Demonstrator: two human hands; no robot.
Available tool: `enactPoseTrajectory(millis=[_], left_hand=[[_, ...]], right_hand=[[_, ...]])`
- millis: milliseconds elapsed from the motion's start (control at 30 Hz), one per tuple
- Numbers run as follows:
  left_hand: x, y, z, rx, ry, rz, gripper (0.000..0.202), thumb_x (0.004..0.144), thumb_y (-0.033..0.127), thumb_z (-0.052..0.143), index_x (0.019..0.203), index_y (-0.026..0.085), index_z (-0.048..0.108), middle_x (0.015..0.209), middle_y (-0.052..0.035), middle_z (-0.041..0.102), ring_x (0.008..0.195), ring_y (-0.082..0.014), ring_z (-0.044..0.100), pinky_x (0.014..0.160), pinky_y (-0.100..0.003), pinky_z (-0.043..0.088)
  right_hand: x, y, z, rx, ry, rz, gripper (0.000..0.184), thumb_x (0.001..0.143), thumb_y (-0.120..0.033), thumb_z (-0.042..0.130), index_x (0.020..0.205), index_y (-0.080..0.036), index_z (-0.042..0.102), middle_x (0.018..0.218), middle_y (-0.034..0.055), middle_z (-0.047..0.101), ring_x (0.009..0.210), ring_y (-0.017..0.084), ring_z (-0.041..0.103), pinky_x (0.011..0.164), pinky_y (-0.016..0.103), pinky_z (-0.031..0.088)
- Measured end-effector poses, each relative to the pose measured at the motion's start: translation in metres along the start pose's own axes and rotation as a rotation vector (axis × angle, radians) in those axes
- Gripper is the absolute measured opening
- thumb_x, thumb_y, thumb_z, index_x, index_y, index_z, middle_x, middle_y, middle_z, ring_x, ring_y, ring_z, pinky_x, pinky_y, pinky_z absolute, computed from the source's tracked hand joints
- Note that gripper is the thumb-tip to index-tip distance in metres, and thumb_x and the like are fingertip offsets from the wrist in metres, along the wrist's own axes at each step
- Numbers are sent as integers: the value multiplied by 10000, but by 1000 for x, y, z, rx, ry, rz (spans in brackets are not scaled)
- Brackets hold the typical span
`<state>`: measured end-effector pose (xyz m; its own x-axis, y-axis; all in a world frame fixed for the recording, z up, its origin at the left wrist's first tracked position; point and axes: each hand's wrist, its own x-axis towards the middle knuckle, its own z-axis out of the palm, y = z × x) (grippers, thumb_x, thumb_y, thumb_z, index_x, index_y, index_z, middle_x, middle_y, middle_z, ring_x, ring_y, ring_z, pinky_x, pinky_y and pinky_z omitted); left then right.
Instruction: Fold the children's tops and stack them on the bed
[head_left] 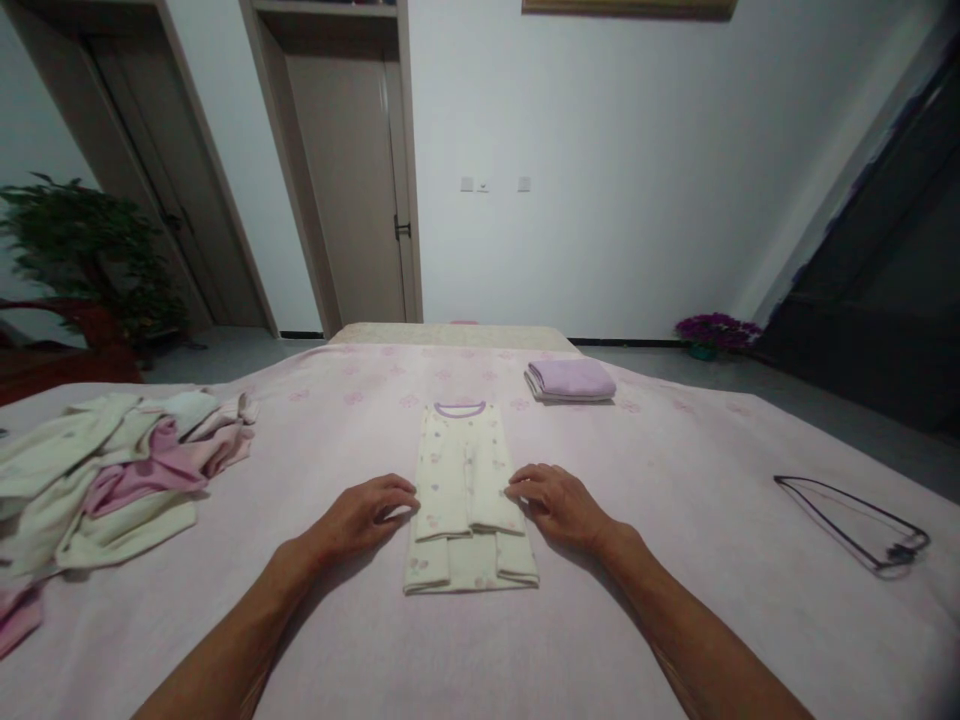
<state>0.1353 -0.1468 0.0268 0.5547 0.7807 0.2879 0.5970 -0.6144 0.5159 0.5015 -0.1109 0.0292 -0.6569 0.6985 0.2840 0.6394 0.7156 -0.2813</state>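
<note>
A cream long-sleeved shirt (450, 470) with a small print and a lilac neckline lies on the bed, folded into a narrow strip. Its sleeves are tucked inward over the front, and the hem end faces me. My left hand (375, 510) is at the shirt's left edge, thumb and fingertips closed together on the fabric. Opposite it, my right hand (559, 503) has its bent fingers on the right edge, gripping the cloth there. Both wrists rest low near the sheet.
A heap of loose clothes (127, 470) lies at the left. Beyond the shirt sits a folded lilac garment (571, 380). A black wire-like loop (855, 520) lies at the right on the pink patterned sheet (660, 600). Doors, a plant (82, 250) and purple flowers (718, 330) stand behind.
</note>
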Motion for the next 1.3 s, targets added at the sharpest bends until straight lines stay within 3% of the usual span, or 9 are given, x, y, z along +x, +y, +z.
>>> enactPoseTrajectory(millis=[300,567,833,1100,1300], left_hand=[[0,-12,18,147,75,124,237,974,281,496,1060,243,714,1120,-81,709,981,-171,668,857,-284,542],[6,1,20,144,63,127,248,1003,248,430,943,209,668,1018,-67,711,919,-156,657,821,-272,535],[0,-14,16,-43,23,114,244,1002,275,472,1139,230,668,1190,-72,694,1084,-173,657,949,-326,541],[3,-18,23,-14,53,169,242,998,233,488,1191,237,635,1186,-81,679,1084,-168,646,942,-321,543],[5,-11,23,52,59,192,273,980,226,502,1227,240,618,1183,-94,658,1067,-173,634,915,-307,544]], right_hand=[[-1,9,18,139,109,-87,280,949,-243,487,1078,-278,733,1155,52,720,1038,187,668,912,357,534],[-2,15,27,234,140,-153,309,940,-159,463,1122,-242,698,1162,73,712,1071,173,656,938,355,540],[-1,18,31,215,189,-209,280,978,-176,459,1150,-243,670,1189,94,692,1108,181,640,989,389,531],[4,6,26,146,274,-309,289,959,-145,501,1216,-221,607,1179,115,672,1111,211,634,1077,462,472],[4,0,18,64,230,-286,309,937,-191,531,1237,-227,598,1141,113,672,1065,225,626,1074,489,446]])
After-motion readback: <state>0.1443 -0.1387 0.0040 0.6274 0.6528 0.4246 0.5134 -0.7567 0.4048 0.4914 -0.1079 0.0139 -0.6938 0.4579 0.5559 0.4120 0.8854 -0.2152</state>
